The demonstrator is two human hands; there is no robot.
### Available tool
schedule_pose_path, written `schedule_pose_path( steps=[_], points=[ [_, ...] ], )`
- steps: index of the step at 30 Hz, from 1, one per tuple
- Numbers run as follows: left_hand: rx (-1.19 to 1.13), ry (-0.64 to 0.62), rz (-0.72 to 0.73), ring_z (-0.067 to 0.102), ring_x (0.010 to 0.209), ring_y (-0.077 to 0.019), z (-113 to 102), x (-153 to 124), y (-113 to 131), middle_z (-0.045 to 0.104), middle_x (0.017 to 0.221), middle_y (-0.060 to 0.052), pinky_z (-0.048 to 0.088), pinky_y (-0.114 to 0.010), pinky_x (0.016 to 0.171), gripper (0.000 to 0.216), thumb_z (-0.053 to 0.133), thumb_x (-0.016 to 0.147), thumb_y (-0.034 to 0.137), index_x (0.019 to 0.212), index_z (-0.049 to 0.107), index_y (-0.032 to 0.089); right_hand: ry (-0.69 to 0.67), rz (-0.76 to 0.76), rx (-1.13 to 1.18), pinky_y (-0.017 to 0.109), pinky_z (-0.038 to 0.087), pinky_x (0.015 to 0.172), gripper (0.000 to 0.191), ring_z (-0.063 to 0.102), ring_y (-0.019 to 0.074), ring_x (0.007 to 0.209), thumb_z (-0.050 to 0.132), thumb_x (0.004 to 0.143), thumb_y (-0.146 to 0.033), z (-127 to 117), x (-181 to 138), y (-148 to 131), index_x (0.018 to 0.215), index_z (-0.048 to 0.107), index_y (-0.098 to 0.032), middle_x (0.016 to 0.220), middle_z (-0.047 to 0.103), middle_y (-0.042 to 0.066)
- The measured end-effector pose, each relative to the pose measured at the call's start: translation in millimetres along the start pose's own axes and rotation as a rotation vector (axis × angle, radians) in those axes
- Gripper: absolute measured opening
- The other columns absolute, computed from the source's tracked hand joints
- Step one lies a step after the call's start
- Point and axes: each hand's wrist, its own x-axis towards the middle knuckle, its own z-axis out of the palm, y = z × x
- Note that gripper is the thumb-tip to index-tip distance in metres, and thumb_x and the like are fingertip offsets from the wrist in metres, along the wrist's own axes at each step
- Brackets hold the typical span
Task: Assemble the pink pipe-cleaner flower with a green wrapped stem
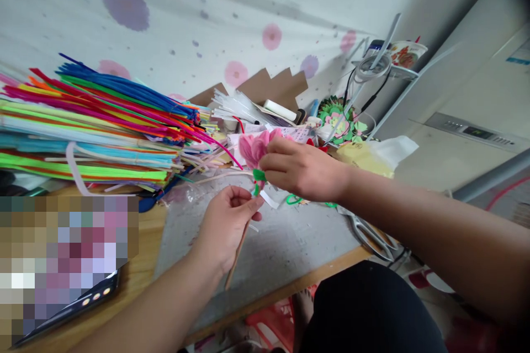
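A pink pipe-cleaner flower [253,148] with a green wrap [259,176] at its base sits on a thin wooden stick [237,256]. My left hand [227,226] is closed round the stick just under the flower, fingers pinching the top of the stem. My right hand [301,168] comes in from the right and its closed fingers hold the flower head and the green wrap. Both hands are above a grey mat [285,242] on the wooden table.
A big stack of coloured pipe cleaners [95,121] lies at the left. Scissors [372,237] rest at the mat's right edge. A phone [74,309] lies front left. Finished paper flowers [339,121], a lamp stand [375,69] and clutter stand behind.
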Motion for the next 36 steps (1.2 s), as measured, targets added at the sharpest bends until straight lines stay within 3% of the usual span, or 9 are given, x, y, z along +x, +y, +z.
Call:
schedule_pose_path(
  steps=[4, 9, 15, 20, 23, 25, 27, 30, 36],
  points=[
    [0.036, 0.003, 0.06, 0.049, 0.047, -0.0061, 0, -1, 2, 0.056, 0.055, 0.005, 0.034, -0.018, 0.047, 0.021, 0.073, 0.062, 0.025, 0.068, 0.057, 0.014, 0.179, 0.054, -0.094, 0.033, 0.045, 0.075, 0.03, 0.047, 0.0204, 0.087, 0.04, 0.093, -0.015, 8, -9, -2, 0.075, 0.064, -0.012, 0.085, 0.063, 0.009],
    [0.247, -0.145, 0.08, 0.043, 0.046, -0.0063, -1, -8, 6, 0.055, 0.055, 0.003, 0.03, -0.019, 0.044, 0.024, 0.06, 0.078, 0.037, 0.07, 0.062, 0.014, 0.368, 0.153, -0.143, 0.034, 0.046, 0.077, 0.014, 0.046, 0.0204, 0.087, 0.052, 0.088, -0.016, 13, -23, -10, 0.082, 0.064, -0.012, 0.092, 0.065, 0.008],
    [0.514, -0.152, 0.176, 0.045, 0.044, -0.0079, -2, -12, 10, 0.051, 0.049, 0.005, 0.032, -0.02, 0.043, 0.029, 0.055, 0.081, 0.039, 0.063, 0.058, 0.017, 0.536, 0.427, -0.09, 0.035, 0.044, 0.078, 0.012, 0.045, 0.0191, 0.086, 0.063, 0.08, -0.015, 23, -34, -32, 0.091, 0.062, -0.021, 0.094, 0.064, 0.004],
    [0.553, -0.135, 0.152, 0.047, 0.043, -0.0083, 4, -17, 11, 0.053, 0.05, 0.005, 0.033, -0.02, 0.043, 0.027, 0.054, 0.081, 0.038, 0.063, 0.058, 0.018, 0.728, 0.635, -0.053, 0.039, 0.042, 0.086, 0.017, 0.047, 0.0202, 0.094, 0.069, 0.074, -0.012, 33, -33, -47, 0.083, 0.065, -0.027, 0.096, 0.059, 0.002],
    [0.59, -0.108, 0.162, 0.048, 0.044, -0.0087, 10, -24, 15, 0.053, 0.05, 0.004, 0.035, -0.02, 0.044, 0.03, 0.054, 0.08, 0.039, 0.059, 0.055, 0.018, 0.909, 0.893, -0.054, 0.041, 0.04, 0.086, 0.014, 0.048, 0.022, 0.094, 0.077, 0.068, -0.025, 37, -31, -52, 0.076, 0.066, -0.025, 0.094, 0.053, 0.005],
    [0.618, -0.072, 0.198, 0.049, 0.044, -0.009, 15, -28, 18, 0.053, 0.049, 0.004, 0.036, -0.02, 0.044, 0.03, 0.054, 0.08, 0.038, 0.057, 0.054, 0.018, 1.016, 1.132, 0.153, 0.039, 0.04, 0.081, 0.022, 0.049, 0.0204, 0.085, 0.081, 0.06, -0.033, 37, -28, -55, 0.069, 0.065, -0.021, 0.084, 0.053, 0.004],
    [0.657, -0.036, 0.254, 0.049, 0.044, -0.0095, 20, -33, 21, 0.053, 0.049, 0.004, 0.037, -0.02, 0.045, 0.029, 0.054, 0.08, 0.038, 0.058, 0.055, 0.019, 1.063, 1.336, 0.646, 0.032, 0.041, 0.07, 0.026, 0.048, 0.016, 0.07, 0.081, 0.058, -0.036, 38, -24, -60, 0.063, 0.063, -0.019, 0.069, 0.054, 0.001],
    [0.716, -0.013, 0.329, 0.05, 0.044, -0.0104, 29, -38, 20, 0.053, 0.049, 0.004, 0.037, -0.021, 0.045, 0.029, 0.054, 0.08, 0.04, 0.06, 0.056, 0.019, 1.031, 1.402, 1.305, 0.026, 0.037, 0.051, 0.027, 0.043, 0.011, 0.05, 0.07, 0.069, -0.04, 39, -19, -68, 0.057, 0.06, -0.017, 0.052, 0.054, 0.0],
    [0.782, -0.012, 0.355, 0.05, 0.044, -0.0115, 47, -45, 13, 0.053, 0.049, 0.004, 0.036, -0.022, 0.047, 0.032, 0.052, 0.082, 0.042, 0.059, 0.053, 0.02, 1.166, 1.379, 1.602, 0.024, 0.043, 0.051, 0.024, 0.05, 0.0096, 0.048, 0.064, 0.072, -0.039, 37, -23, -81, 0.065, 0.062, -0.016, 0.055, 0.06, 0.0]
  ],
)
